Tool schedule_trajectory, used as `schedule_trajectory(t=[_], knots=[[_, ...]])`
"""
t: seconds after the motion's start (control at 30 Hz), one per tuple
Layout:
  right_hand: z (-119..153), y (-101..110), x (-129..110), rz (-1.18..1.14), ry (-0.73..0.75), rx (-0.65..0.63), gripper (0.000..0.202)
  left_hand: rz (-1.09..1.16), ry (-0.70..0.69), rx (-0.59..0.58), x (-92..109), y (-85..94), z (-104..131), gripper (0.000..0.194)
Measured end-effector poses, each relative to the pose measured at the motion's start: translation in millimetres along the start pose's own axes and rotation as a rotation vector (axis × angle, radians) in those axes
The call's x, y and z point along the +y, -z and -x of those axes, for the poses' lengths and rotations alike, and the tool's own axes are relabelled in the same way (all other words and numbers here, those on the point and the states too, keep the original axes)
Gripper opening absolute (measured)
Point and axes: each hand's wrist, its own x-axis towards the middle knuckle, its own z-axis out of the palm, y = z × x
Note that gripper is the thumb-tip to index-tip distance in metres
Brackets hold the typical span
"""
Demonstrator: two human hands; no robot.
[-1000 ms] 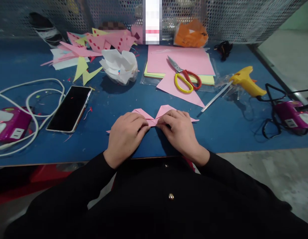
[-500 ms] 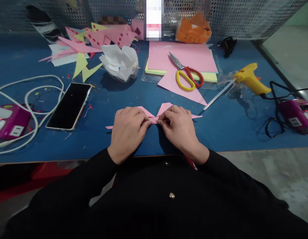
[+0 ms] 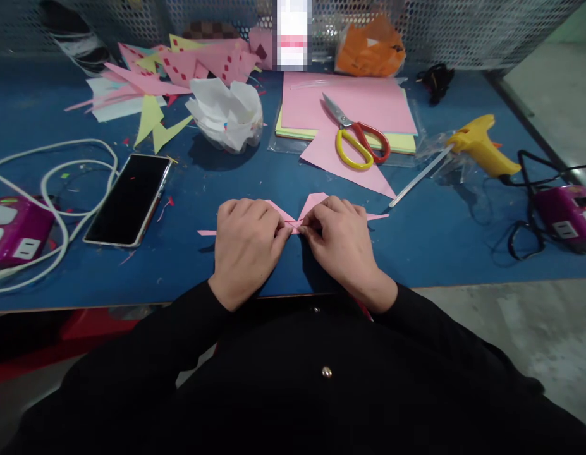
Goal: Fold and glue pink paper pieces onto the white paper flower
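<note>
A folded pink paper piece (image 3: 311,203) lies on the blue table (image 3: 416,234) near its front edge, with two flaps peeking out above my fingers and thin tips sticking out at both sides. My left hand (image 3: 246,243) presses down on its left half. My right hand (image 3: 337,243) covers its right half. The fingertips of both hands meet and pinch the paper at its middle. Most of the piece is hidden under my hands.
Behind my hands lie a pink paper triangle (image 3: 342,165), scissors (image 3: 356,136) on a stack of pink and yellow sheets (image 3: 368,101), crumpled white paper (image 3: 226,114) and paper scraps (image 3: 179,69). A phone (image 3: 129,199) and white cable (image 3: 60,189) lie left; a yellow glue gun (image 3: 482,151) right.
Both hands have slid a little farther from me with the pink paper and their fingertips have drawn closer at its middle. The view shifted slightly.
</note>
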Motion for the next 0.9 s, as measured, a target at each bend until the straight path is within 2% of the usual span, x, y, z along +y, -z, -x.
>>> schedule_trajectory(t=[0.13,0.27,0.33,0.67,0.9], knots=[[-0.3,1.3,-0.9,0.027,0.024,-0.001,0.011,-0.017,-0.062,0.046,2.4,3.0,3.2,0.022],[-1.0,1.6,-0.2,0.025,0.036,-0.009,0.013,-0.054,-0.255,0.086,7.3,8.0,10.2,0.021],[-1.2,1.2,0.6,0.019,0.040,-0.010,0.013,-0.081,-0.310,0.050,9.0,9.7,13.2,0.026],[2.5,9.5,11.6,0.017,0.027,0.010,0.017,-0.128,-0.354,-0.018,9.6,9.2,17.7,0.048],[1.9,12.2,16.7,0.079,0.034,-0.004,0.015,-0.123,-0.333,-0.014,9.7,9.7,17.7,0.047]])
